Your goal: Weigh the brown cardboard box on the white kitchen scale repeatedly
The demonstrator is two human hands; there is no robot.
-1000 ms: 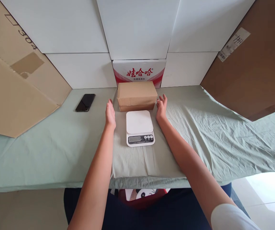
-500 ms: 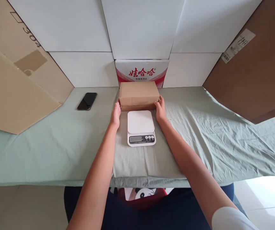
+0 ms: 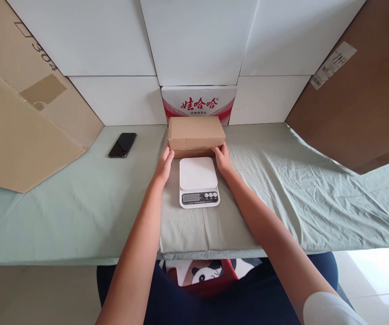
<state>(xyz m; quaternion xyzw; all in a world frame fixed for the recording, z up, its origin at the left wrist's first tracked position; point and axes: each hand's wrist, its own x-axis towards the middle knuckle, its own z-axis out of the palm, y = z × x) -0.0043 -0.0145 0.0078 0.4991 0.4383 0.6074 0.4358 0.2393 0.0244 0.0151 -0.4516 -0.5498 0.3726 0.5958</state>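
A closed brown cardboard box (image 3: 196, 132) stands on the cloth-covered table, right behind a white kitchen scale (image 3: 199, 175). My left hand (image 3: 164, 165) grips the box's left front corner, thumb at the front, the other fingers partly hidden along the side. At the right front corner my right hand (image 3: 222, 158) holds it the same way, its thumb on the lower front face. Nothing lies on the scale's platform, and its display looks blank.
To the left lies a black smartphone (image 3: 123, 145). Behind the box is a white and red carton (image 3: 199, 100) with printed characters, set among white panels. Large cardboard sheets flank the table, a left one (image 3: 28, 131) and a right one (image 3: 353, 104). Green cloth (image 3: 89, 212) covers the tabletop.
Both hands have shifted slightly at the box's lower front corners, with the right thumb further in across the front. The box and scale look about the same; the view has moved a little.
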